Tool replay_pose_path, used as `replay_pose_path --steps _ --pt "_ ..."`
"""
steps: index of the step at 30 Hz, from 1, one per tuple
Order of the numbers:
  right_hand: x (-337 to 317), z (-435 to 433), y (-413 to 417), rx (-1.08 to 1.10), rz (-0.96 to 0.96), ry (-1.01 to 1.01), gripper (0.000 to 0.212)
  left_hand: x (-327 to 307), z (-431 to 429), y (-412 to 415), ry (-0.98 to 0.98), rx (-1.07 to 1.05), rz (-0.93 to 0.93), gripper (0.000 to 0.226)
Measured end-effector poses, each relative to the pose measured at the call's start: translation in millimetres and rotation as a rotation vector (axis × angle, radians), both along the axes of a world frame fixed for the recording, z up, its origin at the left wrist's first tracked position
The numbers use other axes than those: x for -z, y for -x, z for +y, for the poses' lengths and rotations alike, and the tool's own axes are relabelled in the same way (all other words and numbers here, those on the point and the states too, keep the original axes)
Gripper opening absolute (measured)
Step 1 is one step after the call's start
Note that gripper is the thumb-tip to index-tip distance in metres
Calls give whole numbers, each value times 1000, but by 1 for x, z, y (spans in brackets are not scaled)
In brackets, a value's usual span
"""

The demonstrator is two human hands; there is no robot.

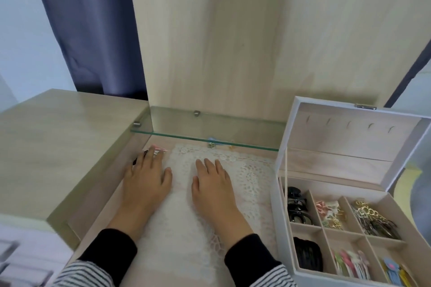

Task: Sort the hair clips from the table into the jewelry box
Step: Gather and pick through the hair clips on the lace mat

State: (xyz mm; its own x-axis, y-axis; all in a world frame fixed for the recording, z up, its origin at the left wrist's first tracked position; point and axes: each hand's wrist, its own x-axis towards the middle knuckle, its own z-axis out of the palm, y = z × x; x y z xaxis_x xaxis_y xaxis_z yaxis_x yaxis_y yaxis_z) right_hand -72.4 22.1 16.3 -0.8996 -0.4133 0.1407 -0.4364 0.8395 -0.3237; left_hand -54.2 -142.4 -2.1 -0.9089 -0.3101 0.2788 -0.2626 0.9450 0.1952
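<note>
A white jewelry box (285, 156) stands open at the right, its compartments holding black claw clips (297, 207), small pink and gold pieces (330, 213) and coloured snap clips (352, 263). My left hand (145, 176) lies flat on the table, fingertips touching a pink hair clip (159, 148) and a dark one (140, 157) at the back left. My right hand (213, 180) rests flat on the lace doily (247, 170), fingers together, holding nothing. Under the glass shelf sit a blue clip (212, 142) and a small yellow one (231, 147).
A glass shelf (210, 134) spans the recess just above the far clips. A raised wooden cabinet top (58, 137) walls the left side. A wood panel (221, 42) rises behind, and a dark curtain (88, 30) hangs at the back left.
</note>
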Motion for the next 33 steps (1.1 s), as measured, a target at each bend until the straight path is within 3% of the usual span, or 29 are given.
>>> replay_pose_path --steps 11,16,20,23,27,30,33 --pt "7 -59 68 -167 77 8 51 12 -4 4 -149 -24 26 68" --pt "10 -77 88 -233 103 -13 47 10 -5 7 -89 11 -39 79" --pt "16 -87 93 -279 139 -73 44 8 -6 4 -97 -45 75 62" --pt "17 -90 93 -259 215 50 32 11 -6 2 -126 -70 200 41" --pt "14 -98 89 -210 299 153 22 11 -7 0 -138 -62 222 19" --pt "13 -105 84 -160 344 235 25 12 -9 0 -143 -47 243 14" --pt "13 -107 81 -135 371 269 27 11 -9 0 -149 -34 279 24"
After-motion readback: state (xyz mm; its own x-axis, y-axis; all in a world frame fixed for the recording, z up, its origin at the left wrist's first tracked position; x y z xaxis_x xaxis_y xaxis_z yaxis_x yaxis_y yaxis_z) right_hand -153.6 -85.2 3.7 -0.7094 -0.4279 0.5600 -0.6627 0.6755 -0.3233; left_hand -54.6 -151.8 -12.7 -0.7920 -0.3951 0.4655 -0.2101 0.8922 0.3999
